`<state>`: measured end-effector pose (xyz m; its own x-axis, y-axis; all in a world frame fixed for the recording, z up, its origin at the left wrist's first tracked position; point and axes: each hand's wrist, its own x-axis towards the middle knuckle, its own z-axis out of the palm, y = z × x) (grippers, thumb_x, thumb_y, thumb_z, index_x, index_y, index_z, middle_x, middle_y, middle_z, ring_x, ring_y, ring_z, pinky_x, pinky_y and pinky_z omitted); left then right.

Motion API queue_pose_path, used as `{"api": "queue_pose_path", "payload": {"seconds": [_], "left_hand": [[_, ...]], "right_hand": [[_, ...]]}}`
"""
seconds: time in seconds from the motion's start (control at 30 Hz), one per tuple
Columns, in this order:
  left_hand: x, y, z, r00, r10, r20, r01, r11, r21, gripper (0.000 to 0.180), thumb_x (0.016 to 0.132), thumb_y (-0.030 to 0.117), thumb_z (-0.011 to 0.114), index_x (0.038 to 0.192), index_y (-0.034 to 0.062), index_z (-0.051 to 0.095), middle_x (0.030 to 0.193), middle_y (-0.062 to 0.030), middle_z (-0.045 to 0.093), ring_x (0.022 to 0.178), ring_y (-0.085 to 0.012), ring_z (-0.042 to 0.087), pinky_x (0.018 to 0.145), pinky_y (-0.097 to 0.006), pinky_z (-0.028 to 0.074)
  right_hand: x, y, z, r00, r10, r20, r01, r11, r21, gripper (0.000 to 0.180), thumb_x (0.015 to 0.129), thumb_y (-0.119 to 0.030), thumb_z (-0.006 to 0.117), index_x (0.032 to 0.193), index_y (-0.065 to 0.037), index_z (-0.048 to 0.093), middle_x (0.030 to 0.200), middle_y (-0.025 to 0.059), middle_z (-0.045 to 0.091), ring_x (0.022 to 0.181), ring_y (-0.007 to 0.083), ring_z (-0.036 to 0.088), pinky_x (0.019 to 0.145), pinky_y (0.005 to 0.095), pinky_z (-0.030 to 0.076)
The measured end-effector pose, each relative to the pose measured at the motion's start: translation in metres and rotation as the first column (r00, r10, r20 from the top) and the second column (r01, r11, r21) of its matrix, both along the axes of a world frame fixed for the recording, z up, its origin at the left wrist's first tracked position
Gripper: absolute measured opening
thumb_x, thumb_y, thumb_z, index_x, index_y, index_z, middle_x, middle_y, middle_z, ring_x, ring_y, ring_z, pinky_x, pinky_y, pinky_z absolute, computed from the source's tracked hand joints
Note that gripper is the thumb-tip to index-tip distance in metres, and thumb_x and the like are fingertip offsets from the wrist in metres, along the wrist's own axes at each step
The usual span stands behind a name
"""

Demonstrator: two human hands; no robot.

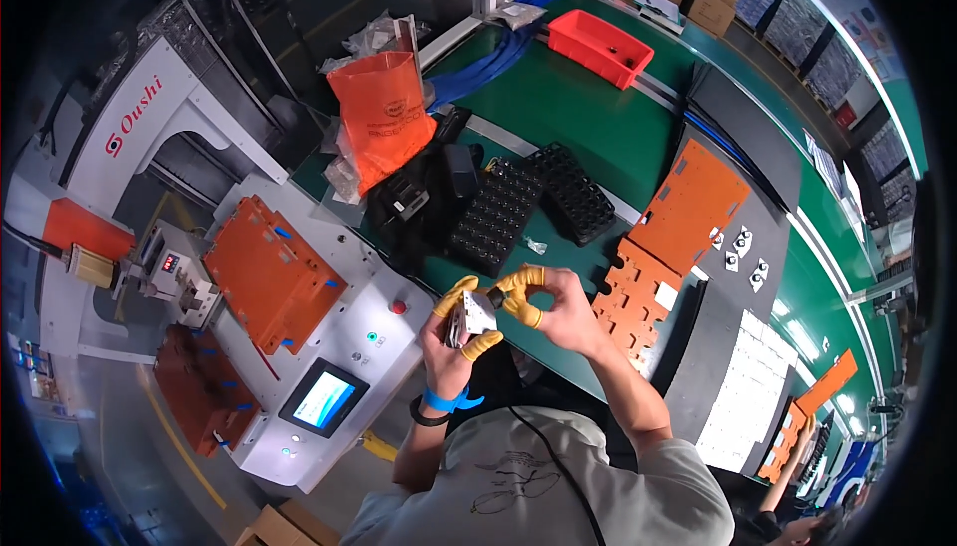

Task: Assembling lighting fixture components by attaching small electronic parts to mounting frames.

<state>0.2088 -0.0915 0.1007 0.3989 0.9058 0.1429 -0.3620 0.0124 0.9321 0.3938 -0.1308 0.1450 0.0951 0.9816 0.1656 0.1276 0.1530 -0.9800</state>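
Observation:
My left hand point(449, 362), with yellow finger cots, grips a small white metal bracket point(478, 315) in front of my chest. Yellow cots also cover fingertips of my right hand point(558, 309), which pinches a small black round part point(495, 297) at the bracket's upper right corner. Whether the two pieces are joined or only touching, I cannot tell. Just beyond my hands lie a black tray with rows of pockets point(493, 215) and a second black tray point(576, 197). A tiny clear plastic scrap point(536, 245) rests near them.
At left stands a white machine with a lit screen point(324, 399) and an orange fixture plate point(269, 272). On the right are orange plates point(695, 205) and several small white parts with black knobs point(743, 239). An orange bag point(384, 117) and red bin point(598, 47) stand farther off.

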Motion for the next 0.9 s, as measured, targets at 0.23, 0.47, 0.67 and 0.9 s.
{"api": "queue_pose_path", "payload": {"seconds": [0.23,0.47,0.67,0.9], "left_hand": [[0.005,-0.012,-0.001,1.0,0.017,-0.014,-0.016,0.999,0.042,0.073,0.071,0.017,0.09,0.133,-0.001,0.057,0.124,-0.0079,0.064,0.107,-0.0135,0.059,0.094,-0.03,0.049],[0.01,-0.019,0.009,0.996,-0.075,0.049,0.074,0.997,0.013,0.07,0.075,0.021,0.088,0.133,-0.0009,0.056,0.124,-0.0051,0.063,0.105,-0.0112,0.059,0.091,-0.027,0.048],[0.008,-0.018,0.012,0.997,-0.072,0.005,0.073,0.997,-0.035,0.067,0.082,0.031,0.082,0.134,-0.0026,0.056,0.123,-0.0067,0.065,0.105,-0.0122,0.059,0.094,-0.028,0.047],[0.007,-0.016,0.002,0.979,-0.192,0.063,0.201,0.961,-0.192,0.058,0.092,0.034,0.071,0.133,-0.0041,0.056,0.101,-0.0022,0.065,0.081,-0.0063,0.055,0.074,-0.023,0.044]], "right_hand": [[0.006,-0.018,0.0,0.999,-0.015,-0.03,0.016,0.999,0.038,0.028,0.088,-0.013,0.071,0.112,0.001,0.07,0.098,0.0081,0.069,0.087,0.0146,0.064,0.078,0.0299,0.051],[0.013,-0.024,0.011,0.999,0.045,0.005,-0.045,0.999,0.017,0.031,0.088,-0.014,0.074,0.113,0.003,0.068,0.103,0.0109,0.069,0.092,0.0185,0.065,0.085,0.0311,0.051],[0.01,-0.025,0.007,0.97,-0.051,0.239,-0.001,0.978,0.21,0.028,0.088,-0.015,0.073,0.109,0.003,0.068,0.09,0.0125,0.065,0.081,0.0269,0.063,0.074,0.0352,0.049],[0.016,-0.032,0.012,0.9,-0.031,0.434,-0.095,0.96,0.265,0.027,0.085,-0.01,0.07,0.109,0.002,0.067,0.085,0.0154,0.059,0.073,0.0349,0.058,0.063,0.0412,0.047]]}}
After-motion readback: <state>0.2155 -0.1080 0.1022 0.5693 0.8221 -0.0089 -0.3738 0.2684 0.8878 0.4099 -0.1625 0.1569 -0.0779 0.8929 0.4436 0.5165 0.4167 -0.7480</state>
